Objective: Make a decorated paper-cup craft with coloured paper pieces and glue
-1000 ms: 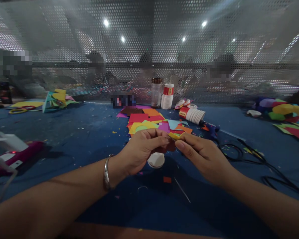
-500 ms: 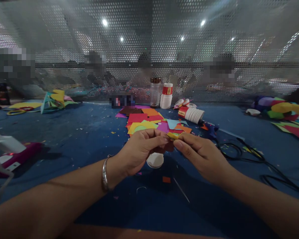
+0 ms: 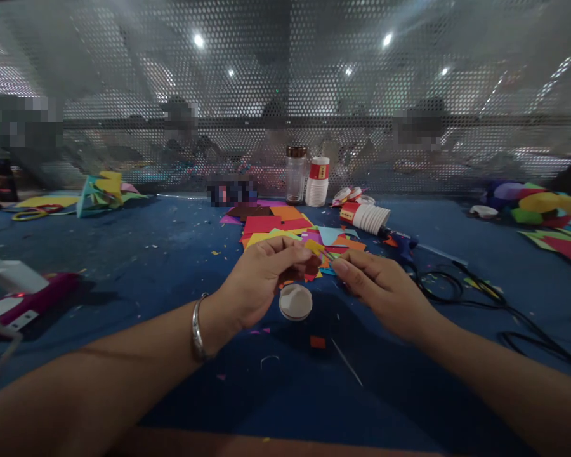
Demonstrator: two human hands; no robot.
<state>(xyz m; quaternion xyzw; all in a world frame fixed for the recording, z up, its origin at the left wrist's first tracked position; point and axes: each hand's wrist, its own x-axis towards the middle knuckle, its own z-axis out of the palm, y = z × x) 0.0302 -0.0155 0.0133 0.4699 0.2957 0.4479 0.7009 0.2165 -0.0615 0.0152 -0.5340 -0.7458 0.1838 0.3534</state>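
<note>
My left hand [image 3: 271,273], with a silver bangle at its wrist, pinches a small piece of yellow paper [image 3: 314,246] between thumb and fingertips. Facing it, my right hand [image 3: 378,282] is closed on a thin stick-like piece [image 3: 331,256] whose tip reaches to the yellow paper; its kind is too small to tell. Below the hands, a white paper cup [image 3: 295,302] stands on the blue table. Closer to me lie a small orange-red paper square [image 3: 318,343] and a thin pale strip [image 3: 346,362].
Coloured paper sheets [image 3: 261,224] are heaped behind the hands. A glass jar [image 3: 295,176], stacked paper cups [image 3: 317,184] and a toppled cup stack [image 3: 367,217] stand or lie farther back. A blue glue gun [image 3: 403,246] and black cable [image 3: 440,298] lie right; a magenta power strip [image 3: 42,301] left.
My hands have drawn slightly apart. The yellow paper, earlier between both hands' fingertips, now shows more of its face in my left fingers, and the thin piece in my right has come into sight.
</note>
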